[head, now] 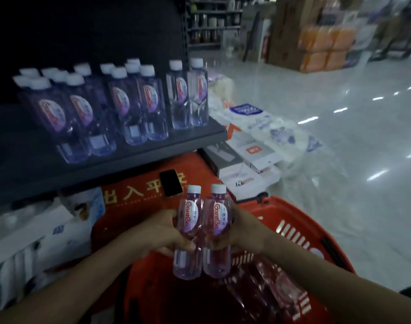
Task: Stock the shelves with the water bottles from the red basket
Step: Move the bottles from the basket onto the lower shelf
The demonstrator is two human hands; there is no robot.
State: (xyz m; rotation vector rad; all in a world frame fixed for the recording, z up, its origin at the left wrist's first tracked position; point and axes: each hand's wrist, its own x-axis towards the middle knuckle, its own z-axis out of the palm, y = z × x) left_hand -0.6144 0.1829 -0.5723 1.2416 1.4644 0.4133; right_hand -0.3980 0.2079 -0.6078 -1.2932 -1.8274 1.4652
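My left hand (163, 233) grips a clear water bottle (188, 258) with a white cap and a red-lettered label. My right hand (243, 232) grips a second, matching bottle (217, 256). The two bottles stand upright side by side, touching, above the red basket (300, 232). More bottles (267, 291) lie on their sides inside the basket. On the dark shelf (120, 157) above and to the left stand several of the same bottles (139, 101) in rows.
A phone (171, 186) lies on a red mat (139, 192) under the shelf. White boxes and plastic-wrapped packs (253, 146) are piled on the floor right of the shelf. Cartons (321, 43) stand across the shiny aisle floor. White packaged goods (31, 232) fill the lower left.
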